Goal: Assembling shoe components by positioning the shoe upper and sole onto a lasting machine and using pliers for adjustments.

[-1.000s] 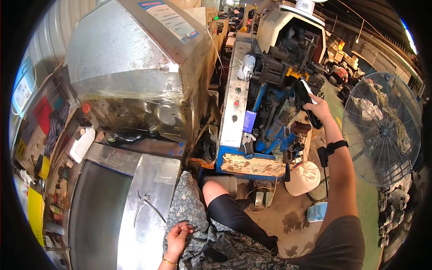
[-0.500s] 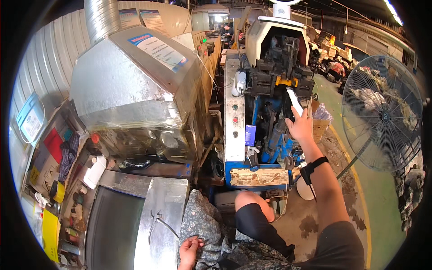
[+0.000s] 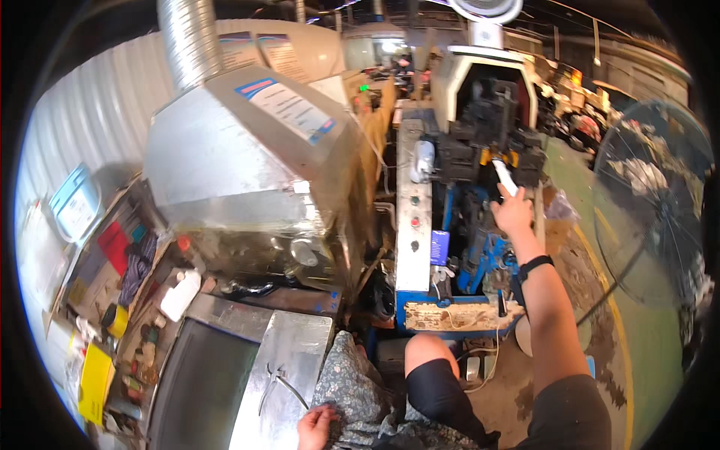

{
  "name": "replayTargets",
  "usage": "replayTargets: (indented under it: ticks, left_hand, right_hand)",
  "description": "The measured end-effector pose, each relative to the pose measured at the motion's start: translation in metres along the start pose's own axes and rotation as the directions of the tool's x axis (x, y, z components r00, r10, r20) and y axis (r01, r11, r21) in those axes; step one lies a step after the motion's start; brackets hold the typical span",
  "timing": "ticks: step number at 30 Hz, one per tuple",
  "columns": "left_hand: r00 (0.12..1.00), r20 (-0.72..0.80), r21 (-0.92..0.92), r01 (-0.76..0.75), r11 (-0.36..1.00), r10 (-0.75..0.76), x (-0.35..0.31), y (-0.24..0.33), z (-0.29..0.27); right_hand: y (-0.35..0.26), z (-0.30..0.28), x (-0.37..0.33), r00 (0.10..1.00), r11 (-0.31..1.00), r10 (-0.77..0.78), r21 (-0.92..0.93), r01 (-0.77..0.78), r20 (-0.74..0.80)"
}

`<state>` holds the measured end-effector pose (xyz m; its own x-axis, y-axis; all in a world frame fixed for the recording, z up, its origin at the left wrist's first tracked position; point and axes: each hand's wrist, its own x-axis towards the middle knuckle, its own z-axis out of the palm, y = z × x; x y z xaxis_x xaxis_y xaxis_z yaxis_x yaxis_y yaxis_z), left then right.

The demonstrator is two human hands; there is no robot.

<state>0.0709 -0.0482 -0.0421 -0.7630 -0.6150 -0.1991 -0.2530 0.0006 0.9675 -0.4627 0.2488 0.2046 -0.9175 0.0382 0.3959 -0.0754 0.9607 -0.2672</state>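
My right hand [image 3: 514, 213] reaches forward with its fingers closed round the near end of a white, elongated piece [image 3: 505, 178]. The piece's far end meets the yellow part [image 3: 498, 158] amid the dark clamps of a blue-framed machine [image 3: 491, 127]. What the far end does inside the clamps is hidden. Low in the view, my left hand [image 3: 316, 426] rests at the dark floral cloth [image 3: 352, 379] over my lap. Its fingers are curled together, and whatever lies between them cannot be made out. A black cable [image 3: 291, 391] on the metal plate ends close by.
Left of the machine stands a large metal hood [image 3: 225, 161] with a duct. A metal plate [image 3: 289, 352] lies beside a dark belt [image 3: 199, 375]. A cluttered shelf [image 3: 142, 337] lines the left. A caged fan [image 3: 652, 202] stands at the right, next to the green floor [image 3: 645, 375].
The whole view has shifted, so the machine and hood appear farther right and lower. My right hand has moved closer to the yellow part, its fingers more curled. My left hand stays low at the cloth.
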Motion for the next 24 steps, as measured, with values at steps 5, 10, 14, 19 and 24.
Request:
replayTargets:
  ticks: [5,10,14,19,24]
  left_hand:
    - [0.907,-0.153,0.848,-0.083,0.524,0.392,-0.056,-0.038,-0.106]
    - [0.708,-0.686,0.589,0.675,0.444,-0.167,-0.162,-0.067,-0.140]
    - [0.745,-0.659,0.580,0.588,0.564,-0.099,-0.184,-0.068,-0.134]
    - [0.723,-0.684,0.531,0.586,0.612,-0.099,-0.176,-0.064,-0.131]
    - [0.711,-0.701,0.545,0.481,0.687,0.058,-0.175,-0.073,-0.129]
  right_hand:
    - [-0.092,-0.061,-0.062,0.989,0.823,-0.118,0.566,0.045,0.092]
    - [-0.247,0.003,-0.276,0.418,0.165,-0.908,0.946,0.280,0.034]
    - [-0.291,0.049,-0.394,0.036,0.118,-0.993,0.982,0.146,0.114]
    - [-0.284,0.073,-0.437,-0.083,0.223,-0.970,0.972,0.069,0.228]
    - [-0.272,0.086,-0.440,-0.102,0.290,-0.950,0.955,0.060,0.295]
